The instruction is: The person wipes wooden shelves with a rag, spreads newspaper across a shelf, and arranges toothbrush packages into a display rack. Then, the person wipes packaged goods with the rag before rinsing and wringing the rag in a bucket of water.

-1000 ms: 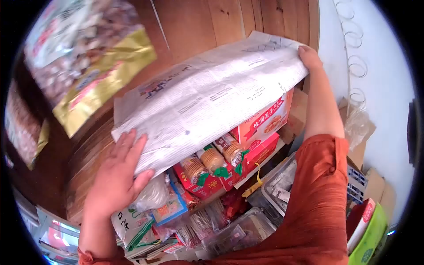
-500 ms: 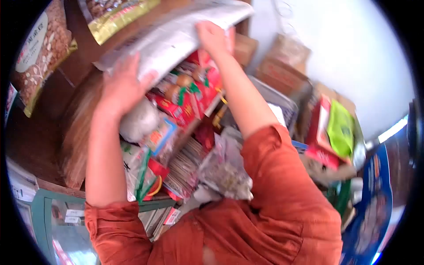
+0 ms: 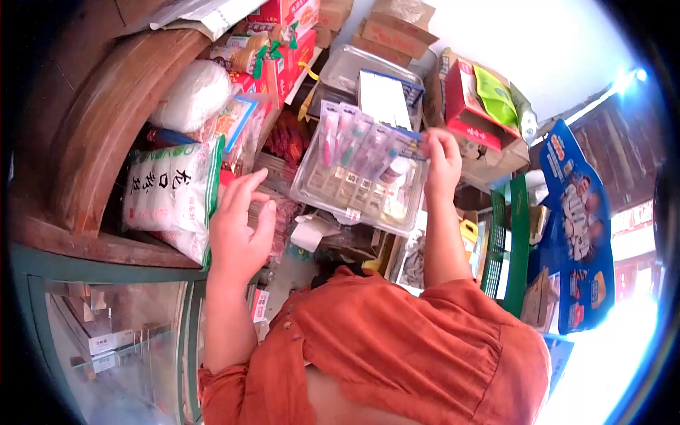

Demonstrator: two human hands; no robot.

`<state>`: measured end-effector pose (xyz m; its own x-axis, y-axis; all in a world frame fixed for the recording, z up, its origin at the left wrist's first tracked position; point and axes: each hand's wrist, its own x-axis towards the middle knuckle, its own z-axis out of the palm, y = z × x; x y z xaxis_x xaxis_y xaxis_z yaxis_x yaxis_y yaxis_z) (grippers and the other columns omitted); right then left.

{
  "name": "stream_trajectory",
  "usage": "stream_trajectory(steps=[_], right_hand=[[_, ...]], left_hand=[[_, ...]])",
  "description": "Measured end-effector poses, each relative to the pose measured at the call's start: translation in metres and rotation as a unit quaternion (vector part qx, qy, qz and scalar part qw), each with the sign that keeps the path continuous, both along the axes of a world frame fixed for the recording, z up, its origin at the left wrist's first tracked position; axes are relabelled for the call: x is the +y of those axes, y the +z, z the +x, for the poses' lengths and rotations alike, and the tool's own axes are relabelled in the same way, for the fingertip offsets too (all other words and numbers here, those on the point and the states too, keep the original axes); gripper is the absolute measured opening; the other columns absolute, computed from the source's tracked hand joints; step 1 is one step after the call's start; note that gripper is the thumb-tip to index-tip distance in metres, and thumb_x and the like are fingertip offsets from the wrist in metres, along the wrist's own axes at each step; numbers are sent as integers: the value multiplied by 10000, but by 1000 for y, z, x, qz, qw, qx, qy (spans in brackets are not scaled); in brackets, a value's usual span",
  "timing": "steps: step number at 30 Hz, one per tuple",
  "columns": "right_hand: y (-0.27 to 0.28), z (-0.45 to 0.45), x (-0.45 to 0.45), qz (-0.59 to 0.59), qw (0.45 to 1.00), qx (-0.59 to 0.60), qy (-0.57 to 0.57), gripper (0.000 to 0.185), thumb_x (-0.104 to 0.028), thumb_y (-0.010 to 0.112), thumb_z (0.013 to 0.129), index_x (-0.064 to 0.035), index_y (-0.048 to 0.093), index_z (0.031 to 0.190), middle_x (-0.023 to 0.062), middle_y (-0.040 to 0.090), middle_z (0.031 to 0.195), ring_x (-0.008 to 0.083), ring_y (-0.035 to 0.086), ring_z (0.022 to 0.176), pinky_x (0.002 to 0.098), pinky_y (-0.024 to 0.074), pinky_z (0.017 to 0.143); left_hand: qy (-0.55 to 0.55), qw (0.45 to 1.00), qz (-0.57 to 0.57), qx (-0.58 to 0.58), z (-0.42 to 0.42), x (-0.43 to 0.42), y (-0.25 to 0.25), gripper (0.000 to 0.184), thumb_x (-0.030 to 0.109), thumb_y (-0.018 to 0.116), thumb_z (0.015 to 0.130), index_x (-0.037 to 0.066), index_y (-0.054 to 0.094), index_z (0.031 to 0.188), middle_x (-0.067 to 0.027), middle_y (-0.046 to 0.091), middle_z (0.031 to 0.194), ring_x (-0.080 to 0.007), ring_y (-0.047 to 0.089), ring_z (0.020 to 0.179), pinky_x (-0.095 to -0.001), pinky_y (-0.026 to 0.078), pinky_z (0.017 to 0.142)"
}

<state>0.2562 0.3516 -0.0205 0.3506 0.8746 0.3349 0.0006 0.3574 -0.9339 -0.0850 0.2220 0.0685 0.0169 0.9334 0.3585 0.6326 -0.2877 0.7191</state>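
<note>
My left hand hovers with its fingers apart and nothing in them, just right of a white noodle bag with green edges. My right hand has curled fingers at the right end of several clear toothbrush packs. Whether its fingertips grip a pack or only touch its edge is hard to make out. These packs lie over a clear plastic case with compartments, where a small white-capped bottle also shows.
A curved wooden counter and a glass cabinet stand left. Red boxes and a metal tray are behind. On the right are a red box with a green packet, a green basket and a blue display board.
Both hands have left the large silvery-white bag at the back. My left hand has come down and nearer; my right hand has moved right to the toothbrush packs. The view has turned right.
</note>
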Motion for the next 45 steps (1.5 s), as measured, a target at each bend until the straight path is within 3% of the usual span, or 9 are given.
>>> stream_trajectory(steps=[4,7,9,17,22,26,31,40,45], right_hand=[[-112,78,-38,-227,970,-76,-53,105,-140,604,895,-71,624,972,-8,626,820,72,555,677,228,428,575],[-178,109,-57,-241,928,-225,-174,211,-186,637,873,-35,623,1021,26,639,850,106,585,710,249,463,621],[-206,125,-72,-313,910,-219,-160,301,-254,657,860,-15,632,1040,109,683,947,217,647,883,329,501,812],[-118,111,-28,-161,984,-21,-75,169,-106,587,913,-7,606,1049,14,638,898,89,573,762,252,489,711],[-104,135,12,-225,955,-166,97,517,-46,626,834,-77,503,1335,57,603,1164,104,574,838,254,493,782],[-103,141,35,-173,973,-61,141,534,-24,591,819,-83,500,1343,58,589,1210,128,589,899,270,478,840],[-67,146,45,-194,914,-226,276,490,-40,599,835,-66,516,1317,48,572,1153,127,588,979,268,483,826],[-42,130,89,-153,971,-46,175,230,-238,585,961,-20,602,1030,44,643,871,103,609,639,246,495,573],[-7,110,133,-160,973,56,156,244,-228,560,969,-18,598,1086,73,658,879,129,604,607,252,498,555]], left_hand=[[14,984,-164,-63,-17,-2,-81,458,86,636,850,37,534,1294,-135,612,1181,-220,652,923,-344,495,870],[1,960,-267,-82,-14,14,-147,505,125,639,868,38,490,1343,-150,620,1196,-223,647,968,-341,494,878],[49,951,-290,-99,0,20,-165,524,147,633,880,28,464,1362,-161,620,1208,-223,637,1004,-337,492,890],[39,923,-304,-234,27,104,-188,631,61,560,893,65,310,1472,-163,479,1382,-178,636,944,-289,505,752],[53,923,-281,-257,49,157,-190,687,36,544,889,101,253,1507,-129,400,1481,-178,628,1018,-292,504,773],[32,915,-281,-288,69,165,-183,769,4,530,864,133,183,1538,-117,317,1543,-192,619,1056,-299,501,782],[5,910,-281,-306,78,168,-176,737,-39,502,865,115,218,1527,-130,352,1521,-197,620,1047,-303,497,787],[-15,898,-299,-323,73,172,-179,619,-42,492,879,67,331,1467,-117,452,1434,-186,618,1039,-293,493,813],[-25,893,-311,-323,69,173,-180,615,-33,492,889,63,323,1472,-116,436,1455,-190,620,1041,-287,504,813]])
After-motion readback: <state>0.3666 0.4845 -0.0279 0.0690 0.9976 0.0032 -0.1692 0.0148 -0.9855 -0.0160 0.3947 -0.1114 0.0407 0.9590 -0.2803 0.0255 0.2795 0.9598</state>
